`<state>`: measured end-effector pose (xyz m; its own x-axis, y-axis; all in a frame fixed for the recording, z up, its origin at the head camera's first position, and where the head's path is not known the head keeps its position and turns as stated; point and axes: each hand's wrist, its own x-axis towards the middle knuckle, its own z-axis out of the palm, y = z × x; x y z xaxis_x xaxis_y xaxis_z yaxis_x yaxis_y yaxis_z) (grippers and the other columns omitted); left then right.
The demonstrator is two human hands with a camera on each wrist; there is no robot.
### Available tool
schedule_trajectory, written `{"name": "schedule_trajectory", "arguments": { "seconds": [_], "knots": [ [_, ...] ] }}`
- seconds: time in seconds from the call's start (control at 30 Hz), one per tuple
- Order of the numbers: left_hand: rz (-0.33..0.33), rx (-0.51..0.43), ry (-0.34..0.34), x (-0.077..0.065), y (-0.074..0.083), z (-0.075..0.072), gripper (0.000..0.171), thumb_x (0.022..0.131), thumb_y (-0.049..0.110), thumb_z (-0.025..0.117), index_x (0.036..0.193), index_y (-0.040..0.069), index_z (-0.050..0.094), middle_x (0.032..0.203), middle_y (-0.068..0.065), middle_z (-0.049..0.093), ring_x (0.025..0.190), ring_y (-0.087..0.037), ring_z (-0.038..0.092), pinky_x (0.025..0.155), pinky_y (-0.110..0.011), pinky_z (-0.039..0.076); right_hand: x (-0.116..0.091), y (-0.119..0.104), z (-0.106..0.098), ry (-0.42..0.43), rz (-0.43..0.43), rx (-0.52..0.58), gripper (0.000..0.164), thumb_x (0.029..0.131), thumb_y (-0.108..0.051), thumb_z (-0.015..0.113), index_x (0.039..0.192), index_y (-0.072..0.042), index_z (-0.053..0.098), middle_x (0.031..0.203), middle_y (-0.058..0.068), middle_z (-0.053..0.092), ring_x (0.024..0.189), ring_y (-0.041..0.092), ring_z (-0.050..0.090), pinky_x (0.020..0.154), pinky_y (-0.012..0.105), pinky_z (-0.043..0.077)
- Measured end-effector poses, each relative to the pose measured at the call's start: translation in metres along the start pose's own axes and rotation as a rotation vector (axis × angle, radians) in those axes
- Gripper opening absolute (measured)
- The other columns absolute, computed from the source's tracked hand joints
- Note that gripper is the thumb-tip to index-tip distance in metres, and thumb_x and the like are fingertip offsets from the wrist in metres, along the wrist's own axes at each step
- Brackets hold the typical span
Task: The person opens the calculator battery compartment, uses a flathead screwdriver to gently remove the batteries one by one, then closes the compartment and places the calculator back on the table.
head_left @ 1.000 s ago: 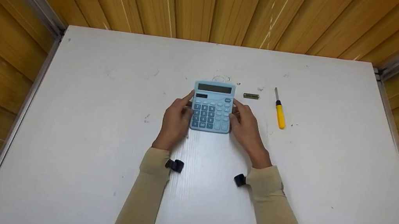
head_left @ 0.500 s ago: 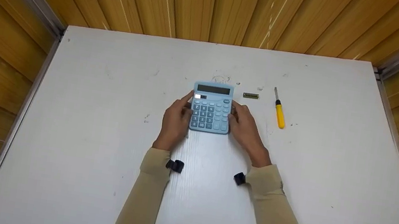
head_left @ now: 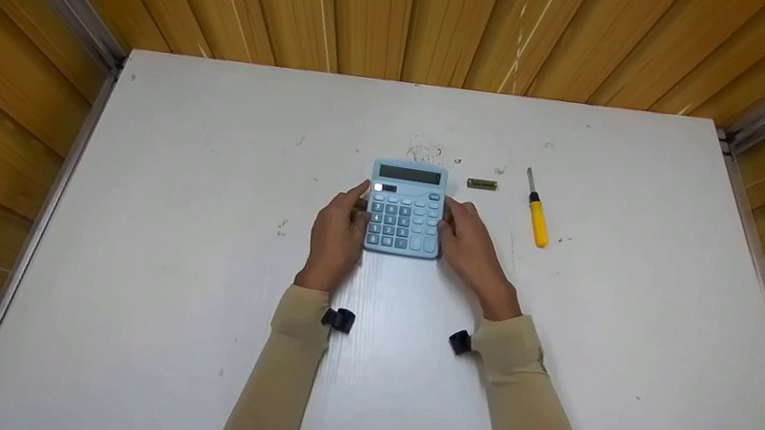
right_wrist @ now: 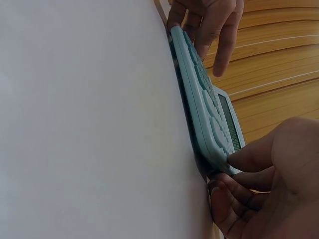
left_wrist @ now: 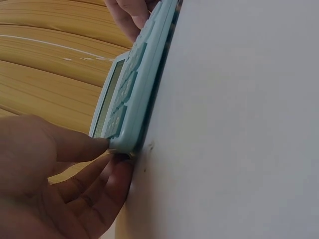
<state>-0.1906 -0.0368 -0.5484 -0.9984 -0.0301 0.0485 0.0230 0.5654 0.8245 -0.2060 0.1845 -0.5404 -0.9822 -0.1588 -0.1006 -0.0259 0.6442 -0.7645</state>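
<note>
A light blue calculator [head_left: 404,223] lies face up at the middle of the table, keys toward the person, its screen at the far end. My left hand [head_left: 336,238] holds its left edge; in the left wrist view the thumb [left_wrist: 87,145] is on the near corner and the fingers curl at the side and underneath. On the opposite edge my right hand [head_left: 475,255] grips likewise, with its thumb [right_wrist: 249,155] on the rim in the right wrist view. A thin dark gap shows under the near edge of the calculator. Its underside is hidden.
Right of the calculator lies a small cylindrical battery [head_left: 482,184]. Farther right is a screwdriver [head_left: 538,221] with a yellow handle, its tip pointing away. The white table [head_left: 183,231] is bordered by wood-patterned walls [head_left: 375,9].
The calculator's far end has come slightly down and toward the person, and a bright reflection has appeared on its solar strip. Both hands keep their hold; battery and screwdriver stay put.
</note>
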Motion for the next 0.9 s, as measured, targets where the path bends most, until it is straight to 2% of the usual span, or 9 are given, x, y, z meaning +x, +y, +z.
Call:
{"name": "schedule_trajectory", "arguments": {
  "seconds": [0.13, 0.23, 0.4, 0.47, 0.57, 0.7, 0.9],
  "knots": [
    [-0.009, 0.025, 0.006, 0.0000, 0.0015, -0.0002, 0.051, 0.106, 0.001, 0.059, 0.156, 0.004, 0.052, 0.121, -0.009, 0.070, 0.103, -0.018, 0.065, 0.090, -0.033, 0.054, -0.0008, -0.0002, -0.0008, 0.014, -0.020, -0.040, 0.049, 0.109, -0.007, 0.049, 0.156, 0.007, 0.045, 0.112, 0.015, 0.053, 0.101, 0.028, 0.048, 0.087, 0.038, 0.041],
    [-0.003, 0.071, 0.022, -0.0003, 0.0035, -0.0020, 0.048, 0.106, 0.003, 0.062, 0.153, 0.002, 0.055, 0.120, -0.009, 0.071, 0.108, -0.021, 0.066, 0.092, -0.036, 0.054, -0.0023, -0.0017, -0.0018, 0.022, -0.018, -0.084, 0.048, 0.110, -0.008, 0.051, 0.155, 0.006, 0.048, 0.117, 0.016, 0.054, 0.108, 0.029, 0.047, 0.091, 0.039, 0.043],
    [0.036, 0.192, 0.049, -0.0008, 0.0059, -0.0063, 0.042, 0.104, 0.005, 0.067, 0.146, 0.001, 0.062, 0.129, -0.012, 0.071, 0.124, -0.029, 0.061, 0.105, -0.042, 0.050, -0.0053, -0.0046, -0.0026, 0.040, -0.023, -0.192, 0.044, 0.110, -0.012, 0.054, 0.150, 0.006, 0.053, 0.130, 0.019, 0.053, 0.118, 0.032, 0.044, 0.096, 0.041, 0.043],
    [0.052, 0.234, 0.043, -0.0009, 0.0053, -0.0071, 0.039, 0.104, 0.007, 0.067, 0.143, 0.001, 0.066, 0.135, -0.014, 0.068, 0.133, -0.032, 0.056, 0.114, -0.047, 0.043, -0.0060, -0.0055, -0.0022, 0.041, -0.024, -0.231, 0.044, 0.111, -0.014, 0.055, 0.150, 0.005, 0.054, 0.133, 0.020, 0.053, 0.119, 0.033, 0.043, 0.097, 0.042, 0.041],
    [0.049, 0.267, 0.009, -0.0011, 0.0037, -0.0075, 0.035, 0.106, 0.013, 0.065, 0.140, 0.004, 0.069, 0.146, -0.016, 0.062, 0.146, -0.037, 0.046, 0.123, -0.060, 0.027, -0.0065, -0.0064, -0.0017, 0.036, -0.019, -0.269, 0.045, 0.111, -0.016, 0.055, 0.151, 0.004, 0.053, 0.136, 0.021, 0.051, 0.121, 0.034, 0.042, 0.099, 0.043, 0.040],
    [0.004, 0.296, -0.051, -0.0027, 0.0027, -0.0082, 0.036, 0.110, 0.020, 0.058, 0.143, 0.011, 0.067, 0.159, -0.014, 0.051, 0.156, -0.039, 0.030, 0.122, -0.072, 0.007, -0.0069, -0.0073, -0.0012, 0.024, -0.007, -0.289, 0.047, 0.112, -0.018, 0.054, 0.153, 0.004, 0.050, 0.138, 0.021, 0.049, 0.123, 0.035, 0.042, 0.103, 0.043, 0.040],
    [0.007, 0.307, -0.082, -0.0033, -0.0006, -0.0091, 0.038, 0.112, 0.023, 0.054, 0.147, 0.013, 0.064, 0.164, -0.014, 0.044, 0.158, -0.039, 0.024, 0.121, -0.074, 0.000, -0.0061, -0.0063, 0.0000, 0.029, -0.022, -0.285, 0.047, 0.112, -0.016, 0.052, 0.154, 0.005, 0.049, 0.139, 0.021, 0.049, 0.124, 0.035, 0.041, 0.105, 0.045, 0.039]
  ]
}}
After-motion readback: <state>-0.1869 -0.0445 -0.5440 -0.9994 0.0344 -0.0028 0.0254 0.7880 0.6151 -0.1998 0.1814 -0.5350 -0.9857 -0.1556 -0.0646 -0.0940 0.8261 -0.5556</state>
